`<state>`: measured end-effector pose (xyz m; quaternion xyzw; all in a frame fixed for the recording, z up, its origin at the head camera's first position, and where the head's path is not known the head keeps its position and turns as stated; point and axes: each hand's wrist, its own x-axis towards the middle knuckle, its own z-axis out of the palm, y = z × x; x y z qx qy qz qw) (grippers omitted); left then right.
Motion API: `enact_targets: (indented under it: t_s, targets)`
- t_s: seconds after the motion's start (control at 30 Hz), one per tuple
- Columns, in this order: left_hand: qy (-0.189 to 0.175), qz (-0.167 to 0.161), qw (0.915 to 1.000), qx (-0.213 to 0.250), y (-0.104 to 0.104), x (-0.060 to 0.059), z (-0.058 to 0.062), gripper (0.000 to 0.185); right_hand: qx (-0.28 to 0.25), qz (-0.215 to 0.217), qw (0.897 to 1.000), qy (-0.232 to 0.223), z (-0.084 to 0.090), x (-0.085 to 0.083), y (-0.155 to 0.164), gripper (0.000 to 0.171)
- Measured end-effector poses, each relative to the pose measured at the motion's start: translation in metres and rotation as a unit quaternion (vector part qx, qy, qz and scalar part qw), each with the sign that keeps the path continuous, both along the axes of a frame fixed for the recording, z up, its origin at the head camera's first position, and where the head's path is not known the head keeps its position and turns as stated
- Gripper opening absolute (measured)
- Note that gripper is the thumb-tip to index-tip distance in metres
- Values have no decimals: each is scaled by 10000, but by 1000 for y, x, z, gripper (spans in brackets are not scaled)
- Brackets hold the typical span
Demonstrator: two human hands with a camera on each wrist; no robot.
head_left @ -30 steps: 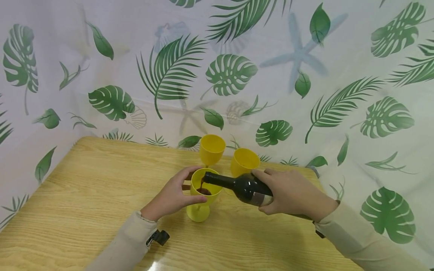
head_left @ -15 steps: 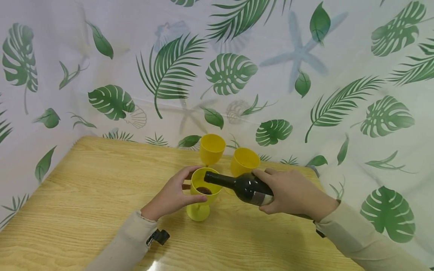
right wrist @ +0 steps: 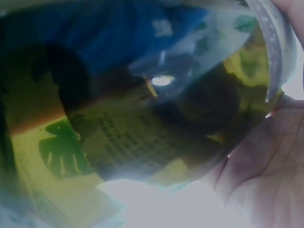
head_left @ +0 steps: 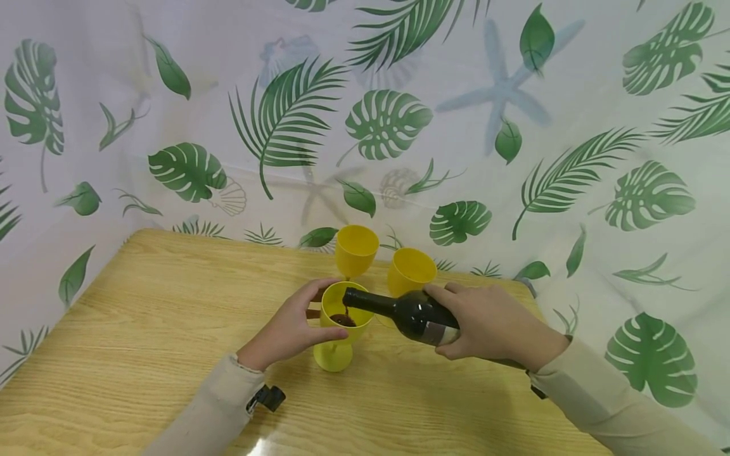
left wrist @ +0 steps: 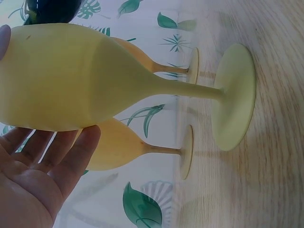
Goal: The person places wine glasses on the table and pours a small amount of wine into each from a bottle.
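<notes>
the wooden table [head_left: 142, 329] carries everything, pushed against a leaf-print curtain [head_left: 399, 126]. my right hand [head_left: 490, 323] is wrapped round the body of the dark bottle [head_left: 407, 313], which lies almost level, its long axis running right to left, neck pointing left with the mouth over the near yellow goblet [head_left: 341, 326]. dark liquid sits in that cup. my left hand [head_left: 291, 329] cups its bowl, fingers curved about it. two more yellow goblets [head_left: 356, 250] stand just behind.
</notes>
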<state>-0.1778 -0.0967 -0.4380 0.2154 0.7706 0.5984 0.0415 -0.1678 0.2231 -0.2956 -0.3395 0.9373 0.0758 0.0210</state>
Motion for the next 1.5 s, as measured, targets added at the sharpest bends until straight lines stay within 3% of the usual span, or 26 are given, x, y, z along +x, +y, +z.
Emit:
enact_targets:
  t_s: [1.5]
  targets:
    - [-69, 10, 10000, -56, -1, 1, 5, 85, 14, 22, 10000, -63, 2, -1, -7, 87]
